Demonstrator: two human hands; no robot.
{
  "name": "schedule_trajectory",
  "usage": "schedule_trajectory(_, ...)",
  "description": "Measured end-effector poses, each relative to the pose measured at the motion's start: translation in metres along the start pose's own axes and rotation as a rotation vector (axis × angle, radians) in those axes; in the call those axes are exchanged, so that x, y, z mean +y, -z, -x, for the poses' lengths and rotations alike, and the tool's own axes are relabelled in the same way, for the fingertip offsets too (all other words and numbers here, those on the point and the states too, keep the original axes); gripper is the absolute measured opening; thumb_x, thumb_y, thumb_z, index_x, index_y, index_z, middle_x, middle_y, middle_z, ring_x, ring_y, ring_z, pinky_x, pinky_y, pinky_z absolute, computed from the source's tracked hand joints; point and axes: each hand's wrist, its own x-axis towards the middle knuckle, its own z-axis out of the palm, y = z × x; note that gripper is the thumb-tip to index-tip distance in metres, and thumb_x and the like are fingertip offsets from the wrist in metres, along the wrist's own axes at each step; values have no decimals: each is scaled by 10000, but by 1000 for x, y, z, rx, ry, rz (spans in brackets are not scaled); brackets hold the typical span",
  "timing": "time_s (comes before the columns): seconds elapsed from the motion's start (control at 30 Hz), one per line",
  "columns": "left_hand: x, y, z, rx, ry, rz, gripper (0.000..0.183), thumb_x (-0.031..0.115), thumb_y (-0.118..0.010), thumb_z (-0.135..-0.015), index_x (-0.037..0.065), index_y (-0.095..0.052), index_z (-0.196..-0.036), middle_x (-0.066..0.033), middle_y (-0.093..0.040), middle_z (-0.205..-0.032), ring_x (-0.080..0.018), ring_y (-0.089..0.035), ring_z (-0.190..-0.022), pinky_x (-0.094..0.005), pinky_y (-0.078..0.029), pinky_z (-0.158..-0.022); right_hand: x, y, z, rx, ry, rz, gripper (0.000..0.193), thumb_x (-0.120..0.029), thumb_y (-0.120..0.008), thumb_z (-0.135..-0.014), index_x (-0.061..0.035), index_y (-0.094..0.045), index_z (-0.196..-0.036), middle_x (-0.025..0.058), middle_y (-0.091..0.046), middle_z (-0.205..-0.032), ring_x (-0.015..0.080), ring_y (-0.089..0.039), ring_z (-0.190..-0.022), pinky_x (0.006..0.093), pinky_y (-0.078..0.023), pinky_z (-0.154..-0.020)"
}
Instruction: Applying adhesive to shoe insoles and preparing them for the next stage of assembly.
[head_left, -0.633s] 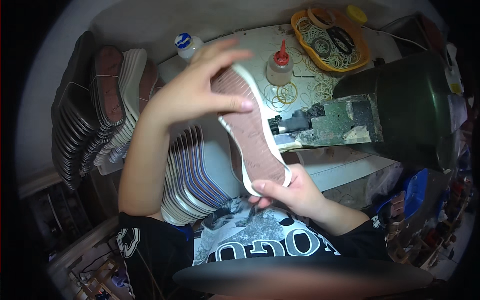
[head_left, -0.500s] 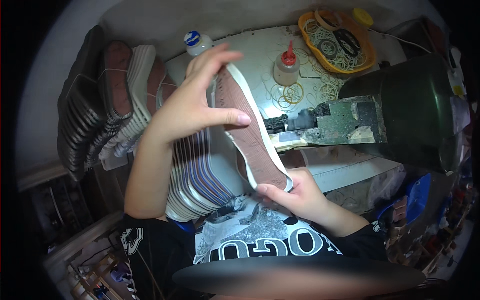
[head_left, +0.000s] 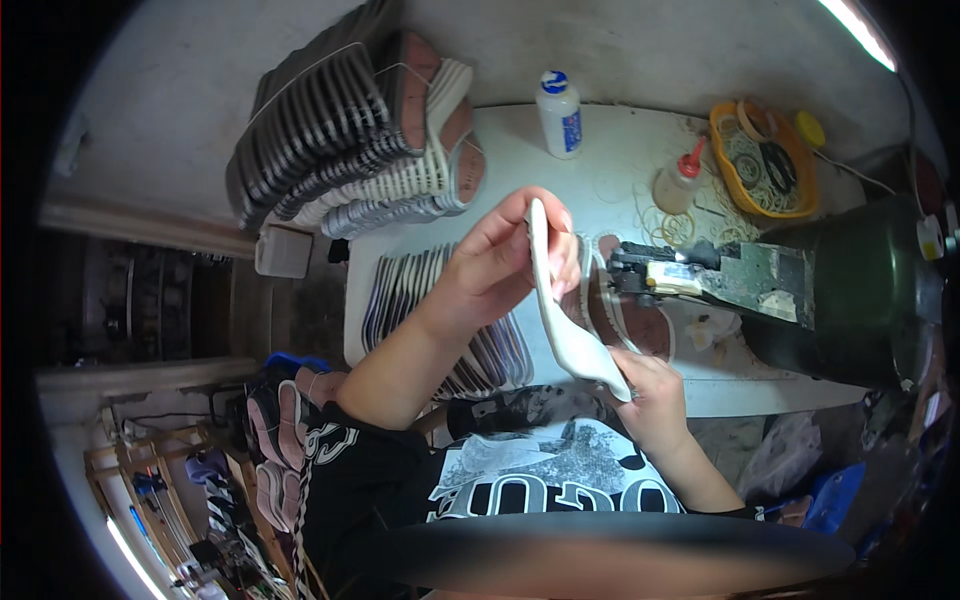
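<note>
A shoe sole with a white rim is held up in front of me, its edge and white side turned toward view. My left hand grips its upper end, fingers wrapped over the far side. At the lower end, my right hand pinches the sole; part of those fingers is hidden behind it. Just beyond lie more reddish-brown soles with pale rims on the white table. A row of soles stands on edge beneath my left forearm.
A green machine arm reaches in from the right, off a dark green housing. Behind stand a red-tipped squeeze bottle, a white bottle and a yellow basket of rubber bands. Tied bundles of soles are piled far left.
The sole has turned from showing its reddish-brown face to nearly edge-on. My left hand has shifted from lying over that face to gripping the upper end. The view has swung left.
</note>
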Motion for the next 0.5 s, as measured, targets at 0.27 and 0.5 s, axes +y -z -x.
schedule_trajectory(0.27,-8,-7,21,326,11,23,556,272,-524,-947,5,-315,-1388,-103,-561,-1049,-225,-569,-934,-362,-466,-827,-8,-2,0,-155,-145,-325,170,-88,-681,-796,-24,-681,-953,118,-684,-823,244,-645,-735,324,-492,-680)
schedule_trajectory(0.5,-34,-20,40,559,155,-108,417,73,-537,-893,-10,-417,-1284,-174,-609,-1103,-254,-618,-1027,-388,-512,-901,-15,-3,-19,203,-245,-573,294,-137,-751,-780,22,-615,-986,96,-625,-912,132,-616,-769,257,-510,-663)
